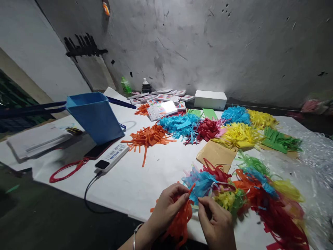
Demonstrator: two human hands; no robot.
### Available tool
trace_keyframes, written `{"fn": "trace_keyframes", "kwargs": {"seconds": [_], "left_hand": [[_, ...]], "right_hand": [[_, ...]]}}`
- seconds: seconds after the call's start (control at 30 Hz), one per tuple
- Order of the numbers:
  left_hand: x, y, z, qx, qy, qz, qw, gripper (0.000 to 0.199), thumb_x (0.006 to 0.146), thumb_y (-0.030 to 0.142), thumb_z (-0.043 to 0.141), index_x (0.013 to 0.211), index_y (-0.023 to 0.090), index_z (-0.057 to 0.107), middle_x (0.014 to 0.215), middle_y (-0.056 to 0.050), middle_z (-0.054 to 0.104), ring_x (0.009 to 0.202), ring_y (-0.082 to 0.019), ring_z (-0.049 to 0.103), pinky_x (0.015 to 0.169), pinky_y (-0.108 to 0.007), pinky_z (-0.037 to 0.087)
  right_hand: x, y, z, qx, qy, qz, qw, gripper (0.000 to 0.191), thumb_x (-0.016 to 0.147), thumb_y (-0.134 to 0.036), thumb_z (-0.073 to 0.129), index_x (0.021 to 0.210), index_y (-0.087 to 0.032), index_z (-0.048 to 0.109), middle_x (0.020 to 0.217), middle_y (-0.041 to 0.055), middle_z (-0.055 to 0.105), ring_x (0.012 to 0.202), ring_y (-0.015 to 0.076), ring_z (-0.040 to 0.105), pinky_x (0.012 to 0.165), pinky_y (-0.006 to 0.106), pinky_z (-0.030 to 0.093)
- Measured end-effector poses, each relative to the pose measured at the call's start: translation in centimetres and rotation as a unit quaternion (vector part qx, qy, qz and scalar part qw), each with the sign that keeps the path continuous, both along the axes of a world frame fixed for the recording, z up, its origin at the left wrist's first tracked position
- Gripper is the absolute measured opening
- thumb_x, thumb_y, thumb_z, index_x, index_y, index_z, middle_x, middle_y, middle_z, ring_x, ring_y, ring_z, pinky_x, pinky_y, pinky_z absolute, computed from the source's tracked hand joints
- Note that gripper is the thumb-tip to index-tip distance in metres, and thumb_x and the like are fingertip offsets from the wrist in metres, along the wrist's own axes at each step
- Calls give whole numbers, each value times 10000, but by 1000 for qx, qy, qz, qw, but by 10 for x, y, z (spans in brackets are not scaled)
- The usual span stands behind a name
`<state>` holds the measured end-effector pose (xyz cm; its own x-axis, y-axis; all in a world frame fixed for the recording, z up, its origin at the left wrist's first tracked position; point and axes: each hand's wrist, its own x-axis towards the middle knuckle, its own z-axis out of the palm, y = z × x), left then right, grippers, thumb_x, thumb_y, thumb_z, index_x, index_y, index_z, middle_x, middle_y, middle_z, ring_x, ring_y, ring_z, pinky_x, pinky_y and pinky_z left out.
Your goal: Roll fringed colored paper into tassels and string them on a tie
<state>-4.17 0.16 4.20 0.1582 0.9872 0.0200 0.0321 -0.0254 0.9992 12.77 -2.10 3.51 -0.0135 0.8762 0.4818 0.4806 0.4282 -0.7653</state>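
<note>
My left hand [170, 205] is closed on an orange tissue-paper tassel [182, 222], whose fringe hangs below the fingers. Its twisted orange tip [191, 188] sticks up past the thumb. Just to the right, my right hand [217, 222] is closed in a pinch, with a thin string running from the fingertips toward that tip; part of the string is hidden. Right behind both hands lies a bunch of finished tassels in blue [200, 182], red [217, 172] and yellow [226, 199]. More tassels in orange [247, 185] and dark red [281, 218] trail toward the right.
Fringed paper piles lie further back: orange [149, 137], light blue [182, 125], yellow [239, 135], green [282, 140]. A blue holder [96, 118], a white power bank [111, 159] with cable and a red cord [66, 172] occupy the left. Printed packs [162, 109], a white box [210, 100] and plastic wrap [309, 173] surround them.
</note>
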Motion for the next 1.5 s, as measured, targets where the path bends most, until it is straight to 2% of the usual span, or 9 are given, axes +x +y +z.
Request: {"fn": "trace_keyframes", "kwargs": {"seconds": [0.67,0.8,0.87,0.97,1.1,1.23,1.4,1.5], "left_hand": [[0,0,-3,-3,8,20,1000,192,879,345,638,869,167,707,829,-46,690,785,-186,621,733,-279,483],[1,-1,0,37,75,21,996,168,901,305,600,874,178,706,834,-48,690,791,-191,635,731,-286,478],[1,-2,1,75,133,27,988,149,905,280,596,872,183,703,833,-49,687,789,-192,635,724,-287,468],[0,-4,3,130,189,37,973,132,914,265,590,895,186,694,835,-53,674,789,-192,629,720,-290,465],[-1,-6,4,164,205,34,964,131,926,255,573,909,193,687,837,-55,665,792,-193,619,718,-290,466],[-2,-6,4,132,166,18,977,142,923,262,562,880,191,678,843,-53,671,795,-190,613,727,-286,465],[-1,-5,0,29,68,30,997,169,878,323,625,811,174,669,798,-35,655,768,-182,594,713,-270,456],[1,-5,0,-15,18,38,999,200,844,362,666,807,166,682,791,-34,659,773,-184,585,721,-270,453]], "right_hand": [[1,0,0,-20,-17,12,1000,210,947,-266,496,845,-197,667,634,-21,624,533,106,580,553,187,424],[1,0,0,-3,-49,-4,999,214,957,-253,485,838,-193,652,638,-14,630,538,111,595,570,197,425],[2,1,1,2,-75,13,997,216,952,-241,480,820,-195,645,623,-18,619,534,114,595,563,202,416],[3,2,3,-30,-70,42,996,221,938,-250,478,798,-203,642,616,-23,621,526,116,588,527,201,395],[3,2,3,-83,-35,30,995,248,927,-298,479,760,-209,639,601,-27,607,503,114,547,479,205,352],[1,0,-1,-97,-36,2,995,239,917,-304,479,768,-208,639,610,-24,604,523,114,556,466,203,332],[1,-1,0,-116,-43,9,992,243,910,-303,478,754,-208,639,610,-17,602,520,116,547,433,208,302],[1,-1,4,-100,-43,7,994,260,911,-308,490,721,-208,635,563,-28,561,481,109,510,432,217,293]]}}
